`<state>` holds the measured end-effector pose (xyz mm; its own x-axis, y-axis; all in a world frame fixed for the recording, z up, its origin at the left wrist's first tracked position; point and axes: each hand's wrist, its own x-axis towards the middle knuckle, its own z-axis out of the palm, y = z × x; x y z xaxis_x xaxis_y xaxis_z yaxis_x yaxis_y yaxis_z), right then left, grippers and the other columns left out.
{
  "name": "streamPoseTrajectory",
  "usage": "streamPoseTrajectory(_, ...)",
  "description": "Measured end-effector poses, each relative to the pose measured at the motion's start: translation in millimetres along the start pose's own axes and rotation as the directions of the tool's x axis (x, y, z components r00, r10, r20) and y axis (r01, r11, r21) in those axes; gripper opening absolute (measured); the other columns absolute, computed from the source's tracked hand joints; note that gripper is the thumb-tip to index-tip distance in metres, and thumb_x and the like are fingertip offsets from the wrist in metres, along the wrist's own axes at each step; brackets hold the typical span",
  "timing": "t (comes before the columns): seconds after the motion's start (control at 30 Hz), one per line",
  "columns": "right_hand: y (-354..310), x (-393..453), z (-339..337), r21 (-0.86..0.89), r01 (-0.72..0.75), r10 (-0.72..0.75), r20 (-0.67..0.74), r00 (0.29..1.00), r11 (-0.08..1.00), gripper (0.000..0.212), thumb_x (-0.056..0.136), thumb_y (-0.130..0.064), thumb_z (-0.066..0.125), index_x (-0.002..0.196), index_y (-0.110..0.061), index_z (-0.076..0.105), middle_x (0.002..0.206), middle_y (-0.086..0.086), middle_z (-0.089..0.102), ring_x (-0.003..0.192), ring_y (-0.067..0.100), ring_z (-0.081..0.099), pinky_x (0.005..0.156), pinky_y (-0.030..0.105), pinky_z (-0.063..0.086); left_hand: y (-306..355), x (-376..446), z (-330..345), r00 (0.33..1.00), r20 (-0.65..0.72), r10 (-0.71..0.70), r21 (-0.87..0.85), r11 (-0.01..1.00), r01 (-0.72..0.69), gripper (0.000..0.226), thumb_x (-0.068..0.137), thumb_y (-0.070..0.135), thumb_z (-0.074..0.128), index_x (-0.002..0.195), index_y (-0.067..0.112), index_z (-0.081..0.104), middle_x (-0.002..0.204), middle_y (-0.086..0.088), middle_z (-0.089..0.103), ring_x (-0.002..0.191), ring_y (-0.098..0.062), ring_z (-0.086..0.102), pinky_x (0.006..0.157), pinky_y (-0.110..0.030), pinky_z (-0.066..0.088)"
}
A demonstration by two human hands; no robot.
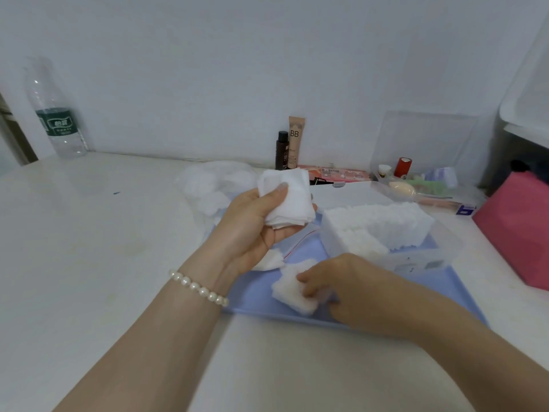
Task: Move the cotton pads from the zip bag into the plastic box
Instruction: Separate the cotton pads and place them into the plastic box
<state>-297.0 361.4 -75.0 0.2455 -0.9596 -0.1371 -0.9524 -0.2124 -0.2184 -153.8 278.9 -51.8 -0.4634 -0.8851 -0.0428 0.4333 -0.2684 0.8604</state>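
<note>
While a stack of cotton pads (289, 200) is clasped in the left hand (255, 230), looser pads (292, 292) at six o'clock are pinched by the right hand (335, 283); being soft and light, they are best taken across flat faces, toward the plastic box (445, 242) at three o'clock.

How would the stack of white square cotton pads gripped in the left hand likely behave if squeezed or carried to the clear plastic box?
The stack of white square cotton pads looks soft: its edges splay and bend under the left hand, so it probably compresses easily. It seems light, since the thumb and fingers alone hold it up. Its loose layers could fan out or shed a pad in transit.
</note>
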Motion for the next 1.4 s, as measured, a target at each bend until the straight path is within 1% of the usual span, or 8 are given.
streamPoseTrajectory(0.1,0,-3,-9,0.042,-0.065,0.061,0.077,0.995,0.997,0.045,0.082,0.001,0.044,0.112,-0.025,0.065,0.135,-0.014,0.051,0.122,0.014,0.05,0.102,0.029,0.04,-1,0,1,1.0,-0.001,-0.006,0.01,1.0,0.006,0.021,0.095,0.012,0.047,0.106,-0.003,0.057,0.104,-0.023,0.067,0.105,-0.038,0.063,0.084,-0.041,0.054)
streamPoseTrajectory(0.27,-6,5,-11,0.231,-0.221,0.294,-0.364,0.884,0.948,0.026,0.089,-0.003,0.045,0.097,-0.004,0.069,0.099,0.012,0.068,0.091,0.029,0.063,0.082,0.036,0.05,0,-1,1,1.0,0.005,-0.007,0.011,1.0,0.007,0.018,0.095,0.012,0.047,0.101,-0.001,0.058,0.097,-0.021,0.069,0.104,-0.037,0.064,0.082,-0.04,0.054)
streamPoseTrajectory(0.4,-20,8,1,0.095,-0.36,0.37,-0.149,0.917,0.928,0.035,0.089,-0.045,0.055,0.109,-0.017,0.063,0.105,0.003,0.064,0.098,0.02,0.058,0.084,0.03,0.046,0,0,0,1.0,0.011,-0.008,0.002,1.0,0.008,0.022,0.095,0.012,0.047,0.107,-0.003,0.057,0.103,-0.023,0.068,0.104,-0.038,0.064,0.084,-0.041,0.054)
streamPoseTrajectory(0.5,-22,11,8,0.09,-0.414,0.42,-0.07,0.905,0.906,0.046,0.082,-0.053,0.059,0.111,-0.017,0.059,0.109,0.003,0.061,0.099,0.021,0.057,0.083,0.031,0.044,0,0,1,1.0,0.012,-0.009,-0.008,1.0,0.009,0.021,0.095,0.012,0.048,0.107,-0.003,0.057,0.108,-0.025,0.066,0.103,-0.038,0.064,0.083,-0.04,0.054)
streamPoseTrajectory(0.93,-20,8,12,0.298,-0.348,0.411,-0.183,0.893,0.889,0.031,0.074,-0.041,0.072,0.087,-0.021,0.052,0.083,-0.006,0.053,0.08,0.016,0.051,0.067,0.03,0.041,-1,-1,1,1.0,-0.003,-0.012,-0.014,1.0,0.012,0.022,0.095,0.011,0.048,0.109,-0.004,0.056,0.107,-0.024,0.066,0.103,-0.038,0.064,0.083,-0.041,0.054)
streamPoseTrajectory(1.13,-23,4,9,0.33,-0.136,0.246,-0.321,0.914,0.934,0.032,0.074,-0.028,0.074,0.066,-0.03,0.043,0.081,-0.012,0.044,0.075,0.008,0.045,0.069,0.025,0.038,-2,1,0,1.0,0.018,0.002,-0.031,1.0,-0.001,0.022,0.094,0.01,0.048,0.108,-0.005,0.056,0.101,-0.024,0.068,0.093,-0.034,0.068,0.075,-0.037,0.058)
streamPoseTrajectory(1.3,-6,0,-23,0.849,0.165,0.282,-0.341,0.897,0.502,0.021,0.064,-0.003,0.079,0.064,-0.009,0.059,0.058,0.001,0.062,0.049,0.007,0.055,0.048,0.019,0.046,-8,4,-1,0.998,0.052,0.022,-0.007,1.0,-0.021,0.021,0.095,0.012,0.048,0.105,-0.003,0.059,0.086,-0.017,0.071,0.074,-0.022,0.07,0.068,-0.032,0.058)
streamPoseTrajectory(1.4,-4,-4,-36,0.928,0.302,0.298,-0.358,0.885,0.217,0.019,0.066,-0.017,0.067,0.077,-0.003,0.061,0.059,0.01,0.066,0.045,0.018,0.061,0.037,0.02,0.044,-18,7,2,0.998,0.057,0.04,0.042,0.998,-0.043,0.019,0.095,0.008,0.048,0.104,-0.001,0.061,0.09,-0.012,0.07,0.074,-0.016,0.068,0.07,-0.029,0.057)
